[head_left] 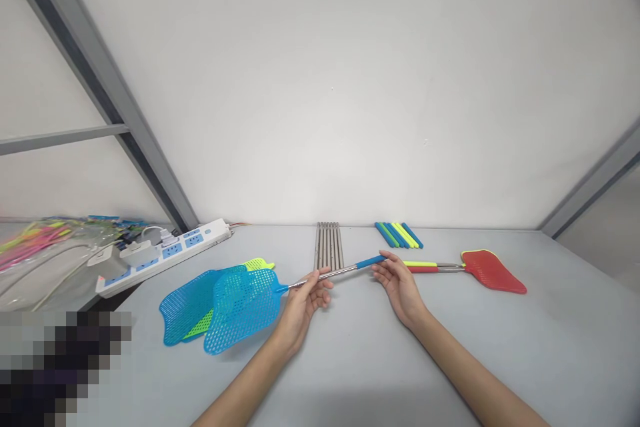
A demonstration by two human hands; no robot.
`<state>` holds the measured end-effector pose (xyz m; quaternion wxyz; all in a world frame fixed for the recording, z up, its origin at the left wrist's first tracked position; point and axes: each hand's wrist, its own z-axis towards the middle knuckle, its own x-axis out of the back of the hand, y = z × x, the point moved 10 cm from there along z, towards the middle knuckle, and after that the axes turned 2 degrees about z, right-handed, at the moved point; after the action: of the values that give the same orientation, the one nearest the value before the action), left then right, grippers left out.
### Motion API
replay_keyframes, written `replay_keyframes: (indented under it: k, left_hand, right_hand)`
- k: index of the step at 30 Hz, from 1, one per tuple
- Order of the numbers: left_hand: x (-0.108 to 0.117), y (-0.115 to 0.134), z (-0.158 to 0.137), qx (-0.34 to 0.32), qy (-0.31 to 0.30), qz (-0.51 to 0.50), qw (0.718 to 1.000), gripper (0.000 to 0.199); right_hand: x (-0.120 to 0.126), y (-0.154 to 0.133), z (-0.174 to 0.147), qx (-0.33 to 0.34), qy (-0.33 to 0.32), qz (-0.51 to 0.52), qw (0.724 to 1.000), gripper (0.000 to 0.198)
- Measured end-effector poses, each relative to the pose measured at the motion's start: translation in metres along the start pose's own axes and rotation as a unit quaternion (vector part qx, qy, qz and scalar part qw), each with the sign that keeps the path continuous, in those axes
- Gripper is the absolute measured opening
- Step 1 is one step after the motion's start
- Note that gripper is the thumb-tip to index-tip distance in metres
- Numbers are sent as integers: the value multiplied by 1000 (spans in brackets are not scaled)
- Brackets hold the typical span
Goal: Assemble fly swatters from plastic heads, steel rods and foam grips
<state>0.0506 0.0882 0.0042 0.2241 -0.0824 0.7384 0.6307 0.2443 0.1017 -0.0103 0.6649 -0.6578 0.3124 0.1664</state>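
A blue fly swatter (245, 310) is held slantwise above the table, its perforated head to the left. My left hand (306, 300) is closed round its metal rod near the head. At the other end, my right hand (399, 283) pinches the tip of the blue handle grip (370, 262). Below the held swatter lie more loose swatter heads (187, 303), blue and yellow-green, partly covered by it. Just behind my hands, several metal rods (329, 247) lie side by side. To the right rest a red swatter (493, 272) and a yellow one mostly beneath it.
Several blue, green and yellow grip tubes (399, 235) lie in a row near the back wall. A white power strip (167, 255) with plugs stands at the left, beside plastic bags of colourful pieces (43, 243). Grey frame posts (110, 93) border the table (400, 373).
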Motion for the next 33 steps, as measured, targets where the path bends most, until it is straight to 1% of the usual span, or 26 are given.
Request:
replay_keyframes:
  k: [4,6,10,15,22,25,30,33]
  left_hand:
    - [0,0,0,1,3,-5,1000,32]
    - [0,0,-1,8,4,-6,1000,33]
    - [-3,1,-1,16,-2,5,1000,33]
    - [-7,2,-3,9,-20,23,1000,32]
    - [-5,-1,-2,17,10,35,999,32]
    - [-10,-2,-3,24,-5,22,999,35]
    - [-20,2,-7,20,-38,-1,999,38]
    - [-26,2,-9,30,-64,-6,997,39]
  right_hand:
    - [1,-2,-1,15,9,11,1000,38]
    - [2,-2,-1,16,15,10,1000,41]
    - [0,0,0,8,10,4,1000,37]
    - [1,4,2,-5,5,-2,1000,33]
    - [0,6,2,-21,0,-14,1000,30]
    - [-1,6,2,-22,-5,-14,1000,28]
    - [-7,3,1,-17,-29,-16,999,20]
    - [-11,4,0,-21,-51,-19,998,25]
